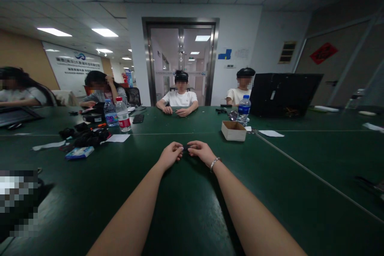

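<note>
Both my hands meet over the green table, around a small black object whose kind I cannot make out. My left hand pinches its left end between thumb and fingers. From the other side, my right hand grips the right end, with a silver bracelet on that wrist. The fingers cover much of the object. Beyond and to the right of my hands stands an open cardboard box; its inside is mostly hidden.
Left lie a cluster of black gear, a blue-white packet, paper, two bottles and a phone. Right stand a blue-labelled bottle and a large black case. Several people sit around the table, one directly opposite.
</note>
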Demonstrator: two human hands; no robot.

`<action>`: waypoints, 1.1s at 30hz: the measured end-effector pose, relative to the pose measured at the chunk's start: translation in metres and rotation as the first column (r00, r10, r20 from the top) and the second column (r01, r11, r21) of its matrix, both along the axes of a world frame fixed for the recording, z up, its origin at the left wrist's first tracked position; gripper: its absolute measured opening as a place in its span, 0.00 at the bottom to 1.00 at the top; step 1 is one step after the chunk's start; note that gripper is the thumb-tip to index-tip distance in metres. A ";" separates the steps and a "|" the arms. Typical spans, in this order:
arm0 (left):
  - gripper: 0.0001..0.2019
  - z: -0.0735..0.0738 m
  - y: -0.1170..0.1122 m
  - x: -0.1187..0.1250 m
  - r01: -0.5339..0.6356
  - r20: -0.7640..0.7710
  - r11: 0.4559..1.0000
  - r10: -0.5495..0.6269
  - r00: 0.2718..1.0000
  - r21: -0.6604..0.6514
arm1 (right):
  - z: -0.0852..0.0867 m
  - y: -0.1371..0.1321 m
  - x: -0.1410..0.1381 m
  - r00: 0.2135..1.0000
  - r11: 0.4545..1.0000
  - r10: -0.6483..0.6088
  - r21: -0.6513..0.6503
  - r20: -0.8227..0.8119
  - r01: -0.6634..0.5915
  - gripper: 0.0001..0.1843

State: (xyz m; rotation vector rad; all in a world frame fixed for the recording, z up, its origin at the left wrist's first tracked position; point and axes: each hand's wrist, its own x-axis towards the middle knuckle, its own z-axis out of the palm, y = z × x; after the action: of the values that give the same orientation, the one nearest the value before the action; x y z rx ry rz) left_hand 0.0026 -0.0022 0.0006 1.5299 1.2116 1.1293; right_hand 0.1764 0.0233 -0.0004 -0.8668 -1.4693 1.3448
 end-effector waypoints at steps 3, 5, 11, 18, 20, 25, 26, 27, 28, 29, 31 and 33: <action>0.10 0.002 -0.002 0.000 0.011 0.030 1.000 -0.012 0.999 0.023 | 0.000 0.000 0.001 1.000 1.000 0.007 -0.001 0.001 -0.007 0.18; 0.11 0.004 -0.004 0.000 0.031 0.059 0.999 -0.033 0.998 0.029 | -0.001 0.000 0.001 1.000 1.000 0.015 0.004 -0.001 -0.015 0.18; 0.13 0.006 -0.004 -0.002 0.061 0.113 0.998 -0.063 0.992 0.022 | -0.003 0.003 0.001 1.000 1.000 0.006 0.016 0.014 -0.006 0.17; 0.15 0.002 0.005 -0.004 -0.076 0.112 0.984 0.095 0.989 -0.158 | -0.002 0.002 0.001 1.000 1.000 -0.010 0.008 0.009 0.010 0.16; 0.15 0.001 0.006 -0.003 -0.091 0.080 0.983 0.105 0.991 -0.159 | -0.002 0.001 0.000 1.000 1.000 -0.001 0.012 -0.003 0.001 0.17; 0.14 0.000 0.003 -0.003 -0.031 0.025 0.998 0.033 0.999 -0.054 | -0.002 0.002 0.000 0.999 1.000 0.020 0.019 -0.025 -0.019 0.20; 0.14 0.000 0.002 -0.003 -0.008 0.040 1.000 0.009 0.999 -0.022 | -0.002 0.002 0.000 0.999 1.000 0.024 0.021 -0.027 -0.023 0.20; 0.14 0.000 0.001 -0.003 0.008 0.059 1.000 -0.008 0.998 0.005 | -0.002 0.002 0.001 0.999 0.999 0.026 0.023 -0.027 -0.025 0.20; 0.16 0.001 0.000 -0.004 0.016 0.076 1.000 -0.017 0.997 0.023 | -0.002 0.002 0.001 0.999 0.999 0.026 0.022 -0.025 -0.026 0.20; 0.18 0.001 0.000 -0.004 0.014 0.086 1.000 -0.016 0.996 0.028 | -0.002 0.002 0.001 0.999 0.999 0.025 0.021 -0.022 -0.024 0.21; 0.21 0.001 0.000 -0.004 -0.019 0.081 1.000 0.019 0.997 -0.005 | -0.002 0.002 0.000 1.000 1.000 0.018 0.019 -0.019 -0.018 0.21; 0.21 0.002 0.001 -0.004 -0.055 0.043 0.997 0.058 0.997 -0.051 | -0.002 0.001 0.000 1.000 1.000 0.016 0.021 -0.017 -0.016 0.22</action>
State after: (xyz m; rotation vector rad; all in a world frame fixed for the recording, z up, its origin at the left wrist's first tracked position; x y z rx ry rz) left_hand -0.0012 -0.0015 0.0023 1.4339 1.2508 1.1551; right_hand 0.1764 0.0245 -0.0021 -0.8300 -1.4770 1.3433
